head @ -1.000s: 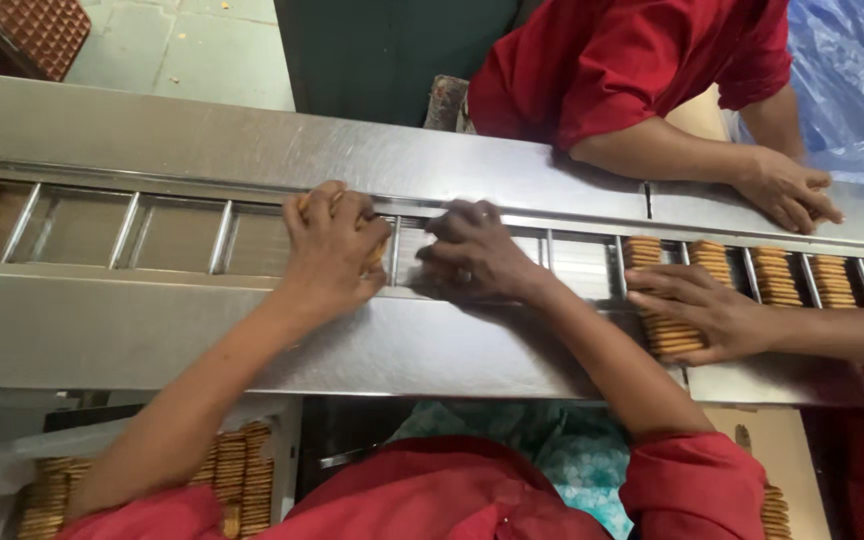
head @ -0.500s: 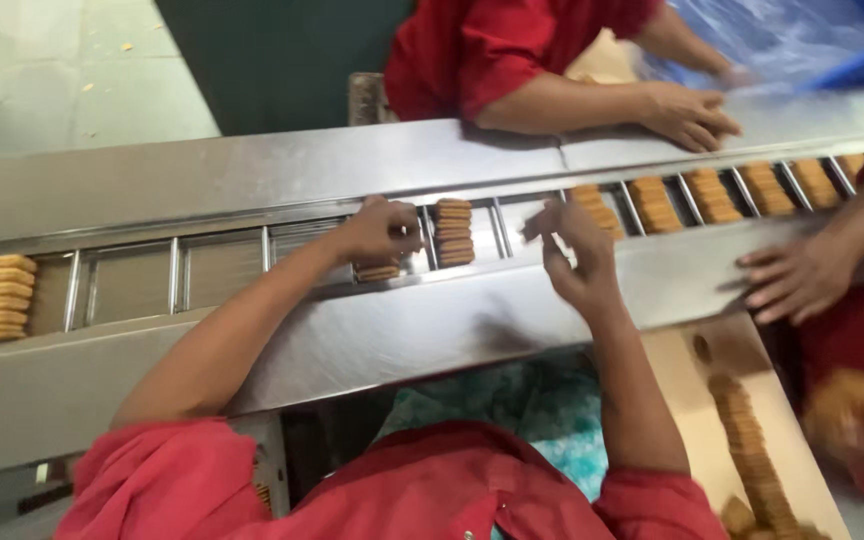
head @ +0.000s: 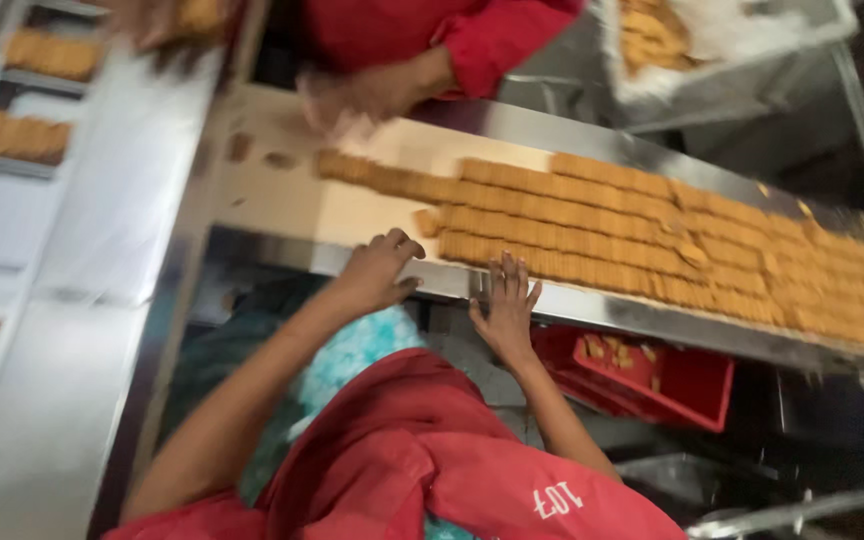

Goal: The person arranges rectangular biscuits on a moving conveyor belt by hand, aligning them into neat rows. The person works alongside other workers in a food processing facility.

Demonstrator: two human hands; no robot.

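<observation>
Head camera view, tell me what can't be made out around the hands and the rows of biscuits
- Left hand and right hand: both at the tray's metal rim; motion blur hides whether fingertips touch the biscuit rows.
- Co-worker's hand, head view: smeared by blur, grip unreadable.
- Biscuit rows: run off the right edge.
- Red crate: partly hidden under the tray.

Biscuit rows [head: 652,235] on, seemingly, conveyor belt [head: 352,212]

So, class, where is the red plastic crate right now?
In the head view, the red plastic crate sits lower right, beneath the metal conveyor edge, just right of the right hand.
</observation>
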